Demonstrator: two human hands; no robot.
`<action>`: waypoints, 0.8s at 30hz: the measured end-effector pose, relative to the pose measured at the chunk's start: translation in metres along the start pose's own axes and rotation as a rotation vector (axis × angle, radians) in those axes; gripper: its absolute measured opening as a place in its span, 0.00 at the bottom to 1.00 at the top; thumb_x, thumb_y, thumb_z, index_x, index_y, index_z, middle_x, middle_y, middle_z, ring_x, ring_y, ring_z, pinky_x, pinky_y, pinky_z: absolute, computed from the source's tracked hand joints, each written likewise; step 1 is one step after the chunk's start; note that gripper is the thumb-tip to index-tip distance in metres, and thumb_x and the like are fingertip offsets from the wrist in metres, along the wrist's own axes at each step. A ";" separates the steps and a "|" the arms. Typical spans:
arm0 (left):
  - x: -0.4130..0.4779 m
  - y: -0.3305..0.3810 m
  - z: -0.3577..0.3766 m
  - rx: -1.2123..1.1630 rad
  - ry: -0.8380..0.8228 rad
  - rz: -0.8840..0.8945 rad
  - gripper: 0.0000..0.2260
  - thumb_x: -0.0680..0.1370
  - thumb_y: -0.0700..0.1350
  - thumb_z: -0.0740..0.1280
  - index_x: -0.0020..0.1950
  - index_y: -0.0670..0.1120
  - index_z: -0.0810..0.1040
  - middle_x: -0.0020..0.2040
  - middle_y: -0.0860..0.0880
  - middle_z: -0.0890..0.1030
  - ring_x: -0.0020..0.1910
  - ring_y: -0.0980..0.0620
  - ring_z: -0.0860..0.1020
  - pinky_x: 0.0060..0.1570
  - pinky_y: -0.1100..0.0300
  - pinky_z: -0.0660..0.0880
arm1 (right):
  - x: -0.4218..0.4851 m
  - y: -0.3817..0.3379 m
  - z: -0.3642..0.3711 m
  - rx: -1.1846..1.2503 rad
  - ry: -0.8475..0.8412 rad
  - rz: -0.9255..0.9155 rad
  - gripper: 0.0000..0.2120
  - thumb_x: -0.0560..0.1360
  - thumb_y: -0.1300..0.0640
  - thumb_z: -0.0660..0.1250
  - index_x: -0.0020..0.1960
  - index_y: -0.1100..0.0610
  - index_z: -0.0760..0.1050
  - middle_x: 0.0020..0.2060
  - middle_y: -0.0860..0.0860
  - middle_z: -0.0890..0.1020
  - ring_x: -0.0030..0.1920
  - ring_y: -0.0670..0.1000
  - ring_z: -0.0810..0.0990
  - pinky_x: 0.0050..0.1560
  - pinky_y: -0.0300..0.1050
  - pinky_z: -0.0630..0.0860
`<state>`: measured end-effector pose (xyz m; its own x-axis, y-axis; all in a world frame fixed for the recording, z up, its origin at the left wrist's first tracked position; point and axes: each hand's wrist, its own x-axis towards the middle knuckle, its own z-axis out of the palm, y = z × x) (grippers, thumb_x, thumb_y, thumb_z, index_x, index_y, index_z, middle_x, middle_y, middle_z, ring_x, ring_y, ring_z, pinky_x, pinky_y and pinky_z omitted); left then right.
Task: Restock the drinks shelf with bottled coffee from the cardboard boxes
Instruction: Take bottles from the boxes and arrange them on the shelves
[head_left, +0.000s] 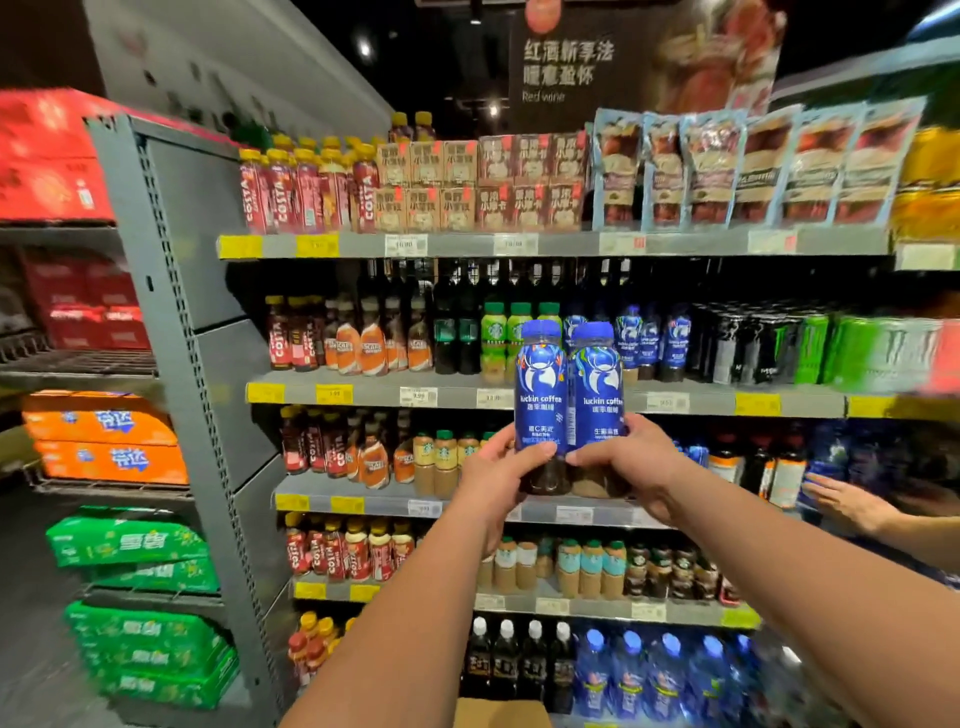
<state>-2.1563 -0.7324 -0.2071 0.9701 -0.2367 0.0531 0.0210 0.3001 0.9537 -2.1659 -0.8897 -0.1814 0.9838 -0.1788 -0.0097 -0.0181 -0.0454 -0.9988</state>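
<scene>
I hold two blue-labelled luckin coffee bottles upright and side by side in front of the drinks shelf. My left hand (491, 475) grips the left coffee bottle (540, 395) near its base. My right hand (631, 470) grips the right coffee bottle (596, 395) the same way. Both bottles are raised level with the second shelf (571, 397), where matching blue bottles (649, 340) stand in a row behind them. A corner of a cardboard box (501, 713) shows at the bottom edge.
The grey shelving unit holds rows of Costa, Nescafe and Starbucks bottles, black and green cans at right, and snack packs on top. Another person's hand (847, 501) reaches onto the third shelf at right. Stacked drink crates (109, 441) fill the rack on the left.
</scene>
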 end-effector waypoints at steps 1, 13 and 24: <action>0.006 0.002 0.001 0.003 -0.004 0.001 0.20 0.74 0.38 0.71 0.65 0.46 0.75 0.52 0.49 0.84 0.43 0.56 0.83 0.37 0.64 0.78 | 0.004 -0.003 -0.001 -0.002 0.004 0.003 0.26 0.62 0.71 0.76 0.57 0.60 0.74 0.47 0.57 0.84 0.47 0.60 0.83 0.44 0.54 0.81; 0.095 0.013 -0.001 0.088 -0.037 -0.005 0.18 0.73 0.38 0.71 0.62 0.44 0.77 0.47 0.49 0.84 0.39 0.56 0.82 0.31 0.67 0.76 | 0.087 -0.009 -0.002 0.016 0.073 -0.009 0.29 0.63 0.71 0.76 0.61 0.59 0.73 0.49 0.56 0.84 0.45 0.56 0.84 0.34 0.45 0.78; 0.222 0.013 -0.004 0.152 -0.148 -0.087 0.14 0.72 0.37 0.72 0.52 0.53 0.75 0.46 0.49 0.84 0.43 0.52 0.82 0.46 0.57 0.80 | 0.192 -0.010 -0.010 -0.025 0.176 0.024 0.30 0.58 0.66 0.79 0.57 0.58 0.74 0.49 0.55 0.84 0.49 0.58 0.83 0.54 0.60 0.79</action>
<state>-1.9399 -0.7770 -0.1839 0.9199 -0.3921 0.0012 0.0552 0.1325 0.9896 -1.9784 -0.9333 -0.1728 0.9366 -0.3495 -0.0230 -0.0480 -0.0632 -0.9968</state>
